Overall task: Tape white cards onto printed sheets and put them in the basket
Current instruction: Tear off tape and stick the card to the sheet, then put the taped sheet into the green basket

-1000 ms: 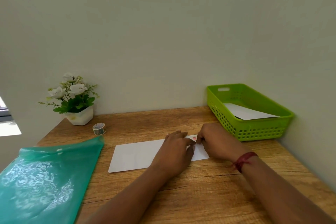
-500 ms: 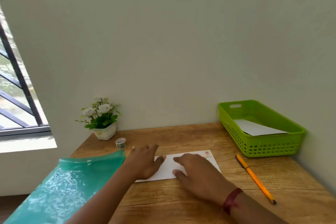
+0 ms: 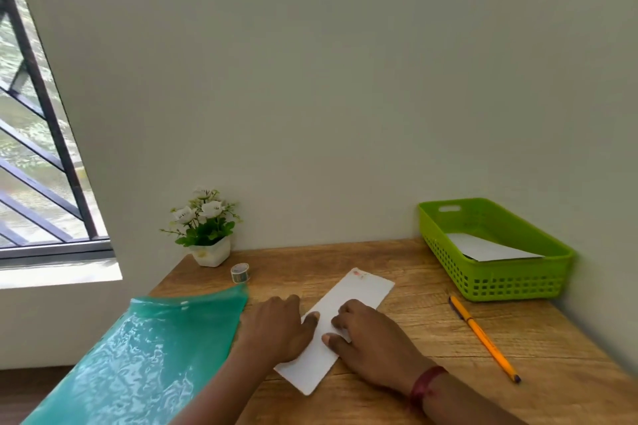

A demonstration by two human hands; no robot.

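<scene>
A long white sheet lies at a slant on the wooden desk, a small red mark at its far corner. My left hand rests flat on the sheet's left edge, and my right hand presses flat on its middle, fingers spread. A small roll of clear tape stands behind them near the plant. The green basket sits at the back right with a white sheet inside it.
A teal plastic folder overhangs the desk's left edge. A potted white flower stands at the back left against the wall. An orange pencil lies to the right of my hands. A barred window is on the far left.
The sheet has turned from lying sideways to slanting away from me. Both hands have slid left and nearer along it. The view has tilted up and left.
</scene>
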